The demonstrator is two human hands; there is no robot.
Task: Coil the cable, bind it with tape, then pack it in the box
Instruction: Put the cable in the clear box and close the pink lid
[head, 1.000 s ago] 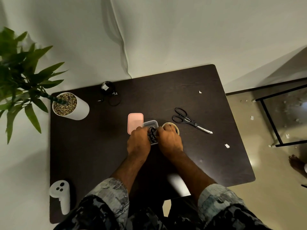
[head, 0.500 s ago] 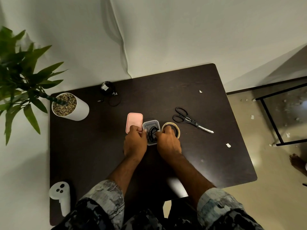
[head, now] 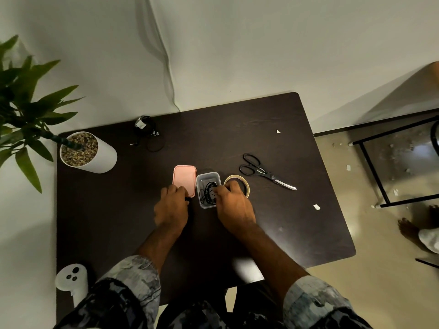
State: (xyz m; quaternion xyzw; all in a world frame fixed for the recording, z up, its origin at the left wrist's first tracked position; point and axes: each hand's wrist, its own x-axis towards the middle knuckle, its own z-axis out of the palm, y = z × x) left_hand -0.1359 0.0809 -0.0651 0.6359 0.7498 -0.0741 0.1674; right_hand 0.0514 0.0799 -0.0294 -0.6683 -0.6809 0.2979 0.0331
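Observation:
A small clear box [head: 207, 175] stands in the middle of the dark table [head: 285, 222]. The coiled black cable [head: 206, 194] lies inside it. My right hand [head: 234, 206] reaches over the box's right rim, fingertips pressed on the cable. It hides the near part of the tape roll [head: 240, 178], which lies just right of the box. The pink lid [head: 184, 178] lies flat to the left of the box. My left hand [head: 171, 207] has its fingers curled on the lid's near edge.
Black scissors [head: 263, 172] lie right of the tape. A second black cable [head: 149, 135] sits near the table's back edge. A white plant pot [head: 95, 157] stands at the back left. A white controller [head: 72, 280] rests at the front left corner. Paper scraps dot the right side.
My left hand has left the box and moved left onto the pink lid's near edge. My right hand stays at the box on the cable, which now lies lower inside.

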